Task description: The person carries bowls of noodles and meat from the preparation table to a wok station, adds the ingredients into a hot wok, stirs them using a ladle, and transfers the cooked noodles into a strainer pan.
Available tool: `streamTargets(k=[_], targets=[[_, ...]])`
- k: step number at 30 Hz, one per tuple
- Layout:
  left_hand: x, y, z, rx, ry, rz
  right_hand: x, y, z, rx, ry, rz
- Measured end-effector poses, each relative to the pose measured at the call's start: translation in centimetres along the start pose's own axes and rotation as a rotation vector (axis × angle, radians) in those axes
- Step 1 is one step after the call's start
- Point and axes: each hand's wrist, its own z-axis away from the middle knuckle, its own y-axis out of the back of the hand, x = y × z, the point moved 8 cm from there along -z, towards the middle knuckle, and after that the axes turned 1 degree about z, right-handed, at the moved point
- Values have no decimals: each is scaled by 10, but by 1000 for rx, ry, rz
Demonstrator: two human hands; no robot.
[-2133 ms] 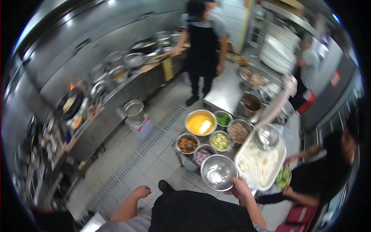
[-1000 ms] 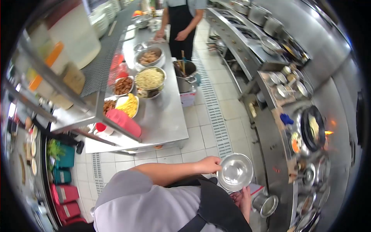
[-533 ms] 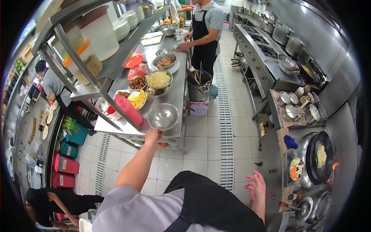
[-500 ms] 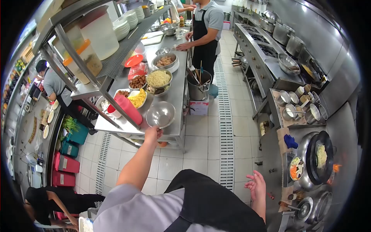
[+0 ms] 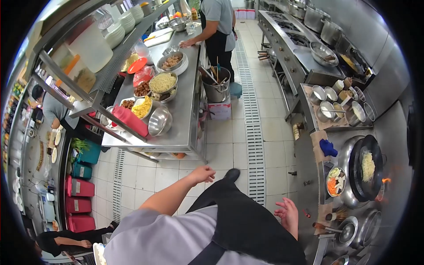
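Note:
My left hand (image 5: 202, 175) hangs over the floor in front of the steel table, fingers loosely curled and holding nothing. The steel mixing bowl (image 5: 160, 121) leans tilted against the food containers on the table, apart from that hand. My right hand (image 5: 287, 213) is empty, its fingers apart, left of the stove. Nearest to it on the stove side are a bowl of cut vegetables (image 5: 336, 182) and a black wok (image 5: 357, 194) with pale noodles (image 5: 367, 167) inside. A flame shows at the wok's right edge.
On the steel table (image 5: 181, 126) stand a noodle bowl (image 5: 162, 82), yellow food (image 5: 142, 107) and a red container (image 5: 130, 121). A co-worker (image 5: 216, 26) stands beyond, near a pot of utensils (image 5: 216, 90). Seasoning pots (image 5: 326, 109) line the stove side. A drain grate (image 5: 254, 145) crosses the floor.
My left hand has let go of the steel bowl and drawn back toward me and to the right. The bowl now sits tilted by the containers. My body has turned and a foot shows.

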Motion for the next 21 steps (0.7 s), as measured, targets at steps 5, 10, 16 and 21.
streamTargets(k=[5, 10, 16, 21], targets=[[28, 9, -42, -4, 57, -41, -3, 22, -9, 71, -39, -35], [48, -2, -107, -54, 27, -145, -28, 43, -28, 161, -57, 1], [132, 50, -59, 245, -193, 840, -57, 40, -61, 224, -126, 6], [68, 170, 25, 947, -173, 1226, -76, 3, -126, 113, -197, 174]])
